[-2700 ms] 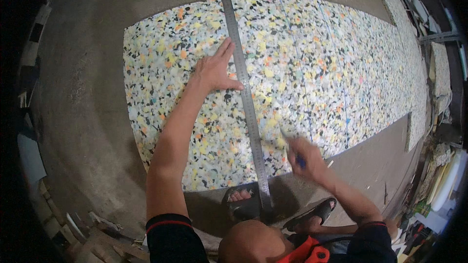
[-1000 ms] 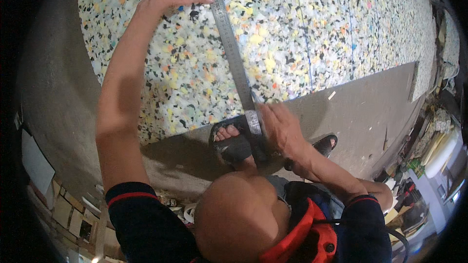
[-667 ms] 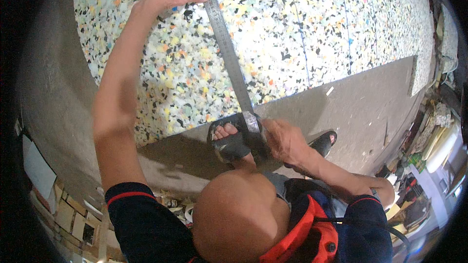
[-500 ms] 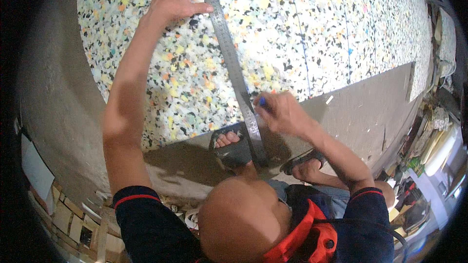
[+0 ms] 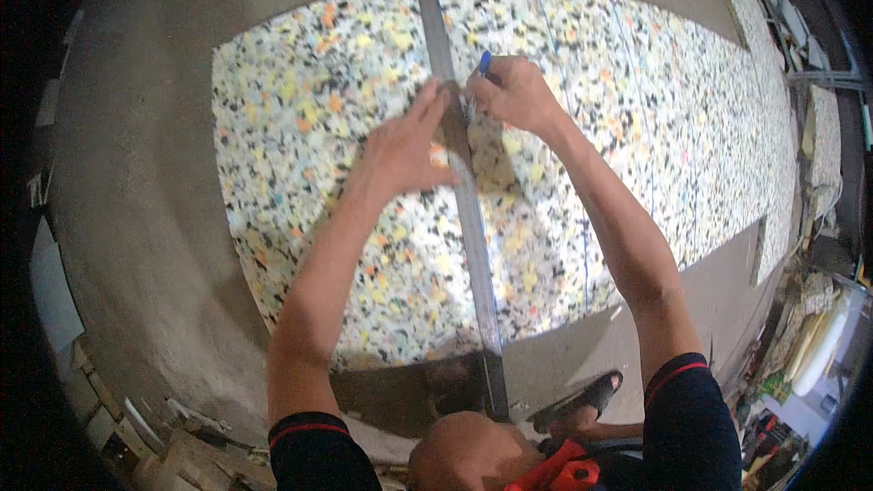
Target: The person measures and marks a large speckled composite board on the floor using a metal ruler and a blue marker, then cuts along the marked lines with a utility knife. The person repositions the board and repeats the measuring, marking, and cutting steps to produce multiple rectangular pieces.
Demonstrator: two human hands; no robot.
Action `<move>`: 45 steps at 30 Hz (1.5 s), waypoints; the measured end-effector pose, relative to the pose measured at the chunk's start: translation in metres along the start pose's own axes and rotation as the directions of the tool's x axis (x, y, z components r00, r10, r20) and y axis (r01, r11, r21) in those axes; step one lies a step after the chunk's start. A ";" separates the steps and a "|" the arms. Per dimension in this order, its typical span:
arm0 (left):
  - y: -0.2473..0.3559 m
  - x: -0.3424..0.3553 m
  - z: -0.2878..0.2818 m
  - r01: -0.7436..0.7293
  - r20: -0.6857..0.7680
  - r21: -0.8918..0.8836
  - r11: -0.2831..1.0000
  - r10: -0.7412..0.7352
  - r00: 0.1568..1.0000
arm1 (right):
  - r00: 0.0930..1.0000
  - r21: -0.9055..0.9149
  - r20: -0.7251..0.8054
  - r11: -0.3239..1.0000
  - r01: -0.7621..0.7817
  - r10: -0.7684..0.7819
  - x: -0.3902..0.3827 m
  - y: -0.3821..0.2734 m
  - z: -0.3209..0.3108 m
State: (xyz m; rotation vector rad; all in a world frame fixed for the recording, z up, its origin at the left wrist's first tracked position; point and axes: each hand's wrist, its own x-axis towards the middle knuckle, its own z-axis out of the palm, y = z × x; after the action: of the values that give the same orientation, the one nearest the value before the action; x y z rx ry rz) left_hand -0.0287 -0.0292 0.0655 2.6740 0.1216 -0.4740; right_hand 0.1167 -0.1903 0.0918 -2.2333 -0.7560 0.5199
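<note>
A large speckled foam sheet (image 5: pixel 309 127) lies flat, with a long metal ruler (image 5: pixel 476 264) across it from far to near. My left hand (image 5: pixel 396 156) rests on the sheet at the ruler's left side, fingers spread and thumb and fingertips at the ruler. In my right hand (image 5: pixel 520 95) a blue pen (image 5: pixel 485 62) is gripped close to the ruler's right edge; its tip is hidden. A thin blue line runs along that edge nearer to me. Other blue lines (image 5: pixel 585 255) cross the sheet farther right.
Brown board (image 5: pixel 155 173) extends around the sheet. Another speckled foam piece (image 5: pixel 826 141) and assorted scraps lie at the right. Wooden pieces (image 5: pixel 177 464) are at the lower left. My sandalled foot (image 5: pixel 582 405) is beside the ruler's near end.
My right hand has moved away from me along the ruler with the pen, from the sheet's near edge. My left hand stays at the ruler. The view has shifted, showing the sheet's far edge.
</note>
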 end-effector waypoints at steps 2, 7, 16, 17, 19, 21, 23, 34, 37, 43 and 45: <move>0.005 0.001 -0.008 0.035 0.099 -0.041 0.999 -0.031 0.995 | 0.998 -0.050 -0.054 0.999 -0.023 0.020 0.046 0.000 -0.009; -0.004 -0.003 -0.015 -0.006 0.082 -0.086 0.996 0.013 0.997 | 0.986 -0.141 -0.164 0.990 0.011 -0.034 0.156 -0.006 -0.011; -0.002 -0.001 -0.020 0.001 0.119 -0.153 0.988 0.018 0.993 | 0.910 0.038 -0.350 0.968 0.248 -0.220 0.172 0.011 0.000; -0.004 -0.001 -0.017 -0.022 0.073 -0.151 0.988 0.033 0.997 | 0.908 0.050 -0.366 0.970 0.238 -0.204 0.164 0.013 0.003; -0.006 0.001 -0.005 -0.070 -0.012 -0.146 0.987 0.069 0.998 | 0.904 0.076 -0.395 0.975 0.208 -0.162 0.148 0.017 0.012; -0.007 0.001 -0.006 -0.051 0.014 -0.138 0.989 0.054 0.998 | 0.931 0.154 -0.361 0.981 0.119 -0.056 0.130 0.007 0.019; -0.005 0.001 -0.006 -0.052 0.007 -0.133 0.990 0.053 0.999 | 0.931 0.122 -0.359 0.987 0.108 -0.057 0.117 0.003 0.021; -0.002 0.001 -0.011 -0.015 0.064 -0.116 0.993 0.023 0.998 | 0.850 -0.009 -0.484 0.972 0.235 -0.209 0.117 0.009 0.020; 0.003 0.001 -0.012 -0.035 0.019 -0.117 0.993 0.038 0.999 | 0.862 -0.116 -0.451 0.972 0.202 -0.233 0.136 0.020 0.020; -0.004 0.003 0.010 -0.038 -0.067 0.000 0.999 0.038 0.997 | 0.918 -0.214 -0.245 0.941 0.263 -0.313 0.037 0.030 0.027; -0.003 0.004 0.011 -0.027 -0.057 0.007 1.000 0.027 0.998 | 0.905 -0.160 -0.252 0.937 0.309 -0.342 -0.034 0.030 0.033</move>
State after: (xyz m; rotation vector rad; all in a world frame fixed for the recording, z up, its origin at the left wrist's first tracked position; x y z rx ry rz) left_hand -0.0290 -0.0312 0.0540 2.6924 0.1007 -0.3896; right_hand 0.0839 -0.2127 0.0528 -2.1599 -1.0047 -0.0023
